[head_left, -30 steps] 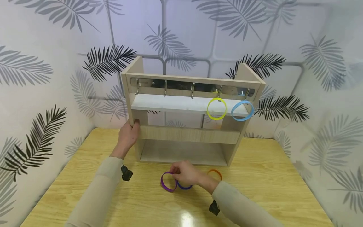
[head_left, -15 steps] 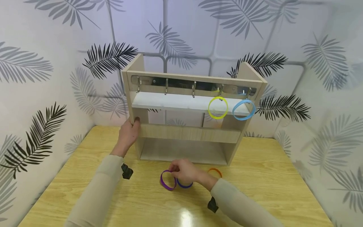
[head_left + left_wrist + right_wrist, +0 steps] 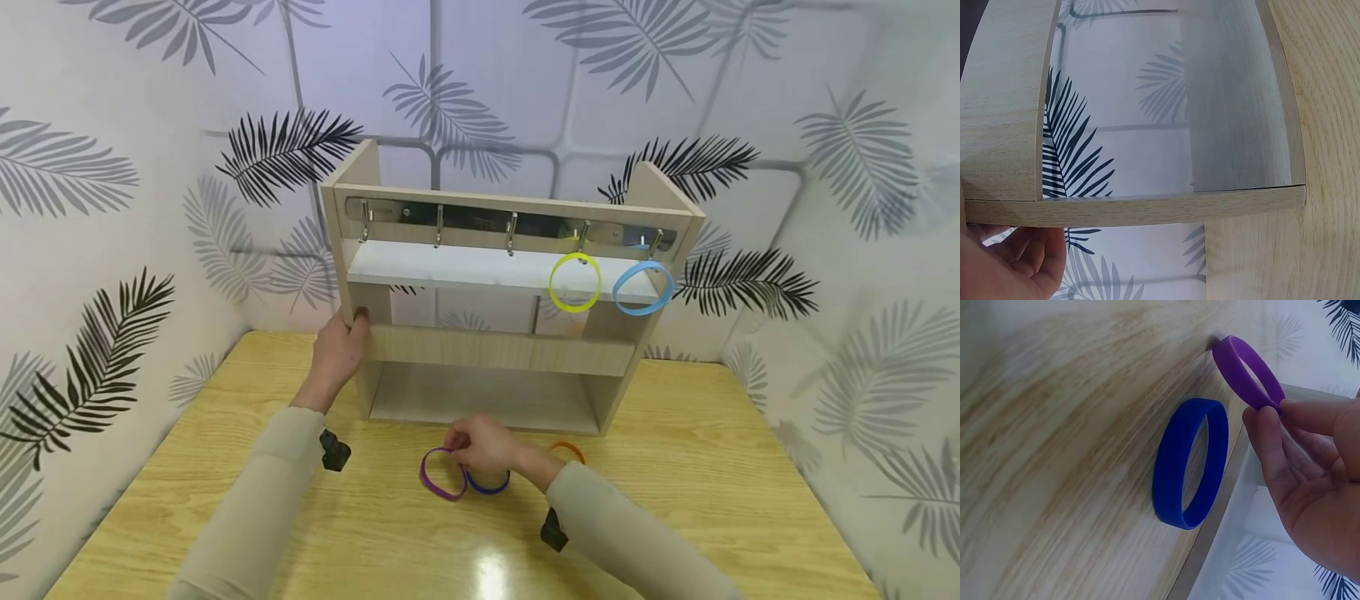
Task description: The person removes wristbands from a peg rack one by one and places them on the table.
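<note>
My right hand (image 3: 483,444) pinches the edge of a purple wristband (image 3: 432,482) between thumb and fingertips, just over the table in front of the shelf. In the right wrist view the purple wristband (image 3: 1239,374) tilts away from the fingertips, and a blue wristband (image 3: 1169,465) stands on the wood beside it. My left hand (image 3: 339,354) grips the left side panel of the wooden shelf (image 3: 495,350), thumb on the inner side. The left wrist view shows the curled fingers (image 3: 1032,256) behind that panel's edge.
Along the shelf's top rail runs a row of metal hooks (image 3: 512,233). A yellow wristband (image 3: 553,287) and a light blue wristband (image 3: 622,307) hang from the two rightmost hooks. An orange wristband (image 3: 572,447) lies on the table (image 3: 675,500), partly behind the right wrist.
The right hand has shifted very slightly left and up in view, with the purple wristband still pinched. The left hand keeps its hold on the panel.
</note>
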The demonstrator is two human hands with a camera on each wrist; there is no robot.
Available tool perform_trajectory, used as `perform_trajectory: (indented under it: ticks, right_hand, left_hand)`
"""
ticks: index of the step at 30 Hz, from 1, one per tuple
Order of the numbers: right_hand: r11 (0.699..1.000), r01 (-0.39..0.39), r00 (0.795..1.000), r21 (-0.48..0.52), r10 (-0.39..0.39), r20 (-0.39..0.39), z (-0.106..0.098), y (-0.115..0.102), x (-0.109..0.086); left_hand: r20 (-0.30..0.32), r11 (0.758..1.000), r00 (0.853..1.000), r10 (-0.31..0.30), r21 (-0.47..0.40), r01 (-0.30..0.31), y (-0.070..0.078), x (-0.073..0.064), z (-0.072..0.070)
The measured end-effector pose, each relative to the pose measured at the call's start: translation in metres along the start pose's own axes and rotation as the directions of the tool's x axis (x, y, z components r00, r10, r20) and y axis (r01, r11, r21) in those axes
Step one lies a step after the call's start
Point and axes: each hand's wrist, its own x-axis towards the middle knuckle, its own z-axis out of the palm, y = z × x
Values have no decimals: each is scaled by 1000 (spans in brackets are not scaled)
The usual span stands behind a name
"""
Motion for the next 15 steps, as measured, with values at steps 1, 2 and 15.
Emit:
perform_trajectory:
  ticks: [1, 2, 15]
  right_hand:
    - [1000, -11, 1000, 13, 11, 3, 0, 0, 1]
    - [999, -23, 1000, 24, 23, 4, 1, 1, 2]
    - [975, -157, 987, 161, 161, -12, 3, 3, 10]
  left_hand:
    - [0, 1000, 1000, 2, 0, -2, 0, 0, 0]
    - [1, 1000, 1000, 4, 1, -4, 0, 0, 0]
    - [0, 1000, 1000, 8, -6, -8, 0, 0, 1]
